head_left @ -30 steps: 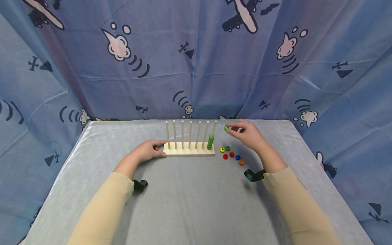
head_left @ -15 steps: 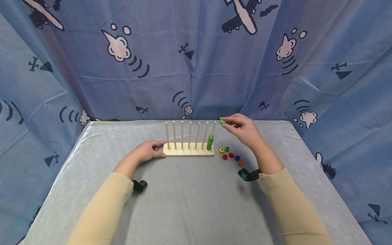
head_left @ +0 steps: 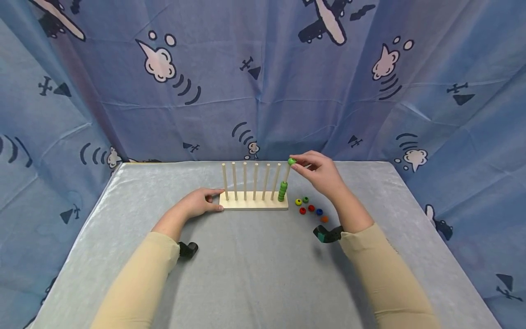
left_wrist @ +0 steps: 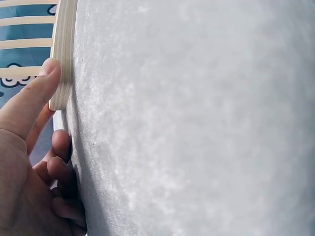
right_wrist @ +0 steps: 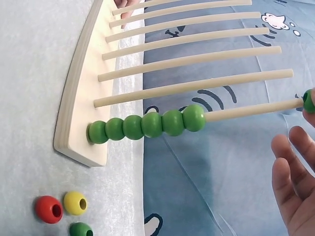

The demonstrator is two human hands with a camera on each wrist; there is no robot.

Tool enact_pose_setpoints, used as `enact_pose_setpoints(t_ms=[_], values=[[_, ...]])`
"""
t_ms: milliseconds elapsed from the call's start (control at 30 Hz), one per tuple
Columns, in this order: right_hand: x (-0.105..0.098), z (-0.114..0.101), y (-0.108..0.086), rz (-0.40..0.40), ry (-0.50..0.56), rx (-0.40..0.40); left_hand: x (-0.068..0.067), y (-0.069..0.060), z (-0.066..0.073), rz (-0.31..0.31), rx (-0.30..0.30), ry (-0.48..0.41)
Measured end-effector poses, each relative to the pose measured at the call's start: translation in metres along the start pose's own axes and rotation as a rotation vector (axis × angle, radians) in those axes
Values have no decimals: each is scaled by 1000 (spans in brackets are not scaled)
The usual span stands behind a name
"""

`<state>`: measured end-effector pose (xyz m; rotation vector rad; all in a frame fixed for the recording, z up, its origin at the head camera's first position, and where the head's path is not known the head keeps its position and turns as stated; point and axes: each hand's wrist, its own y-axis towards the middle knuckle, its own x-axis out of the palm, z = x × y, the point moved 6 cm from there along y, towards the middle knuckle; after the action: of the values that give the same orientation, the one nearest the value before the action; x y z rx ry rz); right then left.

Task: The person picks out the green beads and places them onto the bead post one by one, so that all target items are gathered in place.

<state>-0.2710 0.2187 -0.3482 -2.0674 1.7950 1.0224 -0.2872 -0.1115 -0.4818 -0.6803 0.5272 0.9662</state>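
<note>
A wooden bead stand (head_left: 246, 205) with a row of upright pegs stands near the back of the table. Its left end is gripped by my left hand (head_left: 197, 202), the thumb in front and a finger behind, as the left wrist view shows. My right hand (head_left: 322, 172) pinches a green bead (head_left: 291, 161) at the tip of the rightmost peg (right_wrist: 256, 109). In the right wrist view that bead meets the peg's end and is partly cut off by the frame edge. Lower on the same peg sits a stack of several green beads (right_wrist: 152, 125). The other pegs carry no beads.
Loose beads lie on the table right of the stand: yellow (head_left: 298, 202), green (head_left: 306, 199), two red, blue (head_left: 319, 212) and orange (head_left: 324, 219). A grey-white cloth covers the table (head_left: 246, 274). Behind it hangs a blue patterned curtain (head_left: 263, 91).
My right hand has carried the green bead up and to the left, from beside the rightmost peg to its tip. The left hand and the stand have stayed put.
</note>
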Motion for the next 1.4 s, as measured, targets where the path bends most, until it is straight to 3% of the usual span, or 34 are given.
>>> enact_pose_setpoints(t_ms=[500,733,1133,1400], values=[[-1,5,-2,-13,-32,17,4,3,3,-18,14,25],[6,4,-1,-37,-51,20,4,4,-3,-6,20,20],[24,18,-5,-95,-72,102,3,4,-5,3,3,9],[35,28,-9,-108,-66,88,3,3,-5,-1,-7,2]])
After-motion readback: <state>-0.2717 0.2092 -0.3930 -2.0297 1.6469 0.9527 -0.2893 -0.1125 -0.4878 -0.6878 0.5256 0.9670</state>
